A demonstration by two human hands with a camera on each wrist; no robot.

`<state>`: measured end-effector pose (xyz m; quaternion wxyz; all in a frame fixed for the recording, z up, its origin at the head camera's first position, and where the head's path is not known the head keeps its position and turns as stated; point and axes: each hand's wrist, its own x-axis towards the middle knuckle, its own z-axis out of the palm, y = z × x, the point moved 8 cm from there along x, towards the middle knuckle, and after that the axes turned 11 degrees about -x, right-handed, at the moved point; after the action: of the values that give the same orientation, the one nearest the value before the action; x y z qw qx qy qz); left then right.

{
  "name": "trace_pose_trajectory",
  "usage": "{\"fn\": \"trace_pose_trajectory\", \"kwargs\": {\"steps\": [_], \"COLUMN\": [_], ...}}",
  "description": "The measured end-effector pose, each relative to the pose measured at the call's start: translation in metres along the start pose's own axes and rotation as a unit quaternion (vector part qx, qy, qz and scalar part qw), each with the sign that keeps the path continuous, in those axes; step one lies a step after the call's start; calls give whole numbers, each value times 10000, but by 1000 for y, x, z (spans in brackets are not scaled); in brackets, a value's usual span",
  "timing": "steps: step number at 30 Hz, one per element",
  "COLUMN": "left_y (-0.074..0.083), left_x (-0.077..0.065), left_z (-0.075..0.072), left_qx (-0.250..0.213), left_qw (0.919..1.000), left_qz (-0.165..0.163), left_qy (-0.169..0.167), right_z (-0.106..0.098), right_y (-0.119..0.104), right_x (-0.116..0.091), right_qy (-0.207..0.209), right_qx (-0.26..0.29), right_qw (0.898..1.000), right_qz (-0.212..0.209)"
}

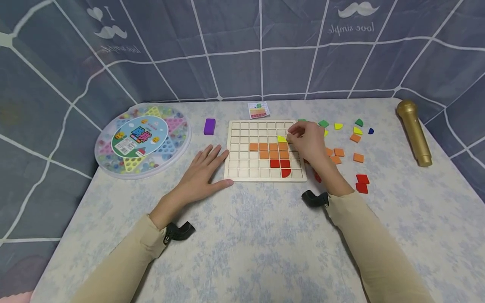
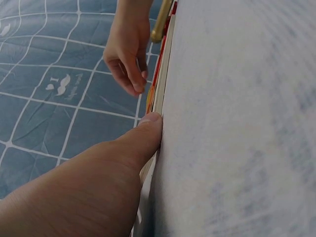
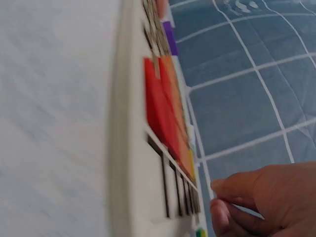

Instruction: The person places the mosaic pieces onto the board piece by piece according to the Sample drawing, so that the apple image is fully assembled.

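A pale wooden grid board point(image 1: 238, 168) holds orange squares point(image 1: 273, 154), red squares point(image 1: 274, 163), a round-cornered red piece point(image 1: 286, 173) and one yellow piece point(image 1: 282, 139). My left hand point(image 1: 202, 174) lies flat on the table, its fingertips and thumb at the board's left edge; in the left wrist view the thumb point(image 2: 143, 133) rests against that edge. Above the board's right side is my right hand point(image 1: 308, 141), fingertips beside the yellow piece. In the right wrist view that hand point(image 3: 261, 200) has bent fingers, and no piece shows between them.
Right of the board lie loose orange point(image 1: 358, 158), red point(image 1: 362, 188), yellow point(image 1: 338, 126), green point(image 1: 323, 123) and dark blue point(image 1: 371, 131) pieces. A gold microphone-shaped object point(image 1: 414, 132) is farther right. Behind sit a pattern card point(image 1: 259, 110) and purple block point(image 1: 209, 126); a round bead box point(image 1: 142, 141) stands left.
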<state>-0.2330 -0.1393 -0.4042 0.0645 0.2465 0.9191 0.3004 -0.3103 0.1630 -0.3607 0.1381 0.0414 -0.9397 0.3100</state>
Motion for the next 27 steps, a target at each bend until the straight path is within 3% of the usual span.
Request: {"fn": "trace_pose_trajectory", "kwargs": {"steps": [5, 12, 27], "left_y": [1, 1, 0], "left_x": [1, 1, -1], "left_z": [0, 0, -1], "left_qx": [6, 66, 2], "left_qw": [10000, 10000, 10000], "left_qz": [-24, 0, -76], "left_qy": [6, 15, -29], "right_z": [-25, -33, -26], "right_y": [23, 56, 64], "right_x": [6, 8, 6], "right_qy": [387, -131, -370], "right_qx": [-336, -1185, -861], "right_qw": [9973, 9850, 9849], "right_qz": [527, 1247, 1453]}}
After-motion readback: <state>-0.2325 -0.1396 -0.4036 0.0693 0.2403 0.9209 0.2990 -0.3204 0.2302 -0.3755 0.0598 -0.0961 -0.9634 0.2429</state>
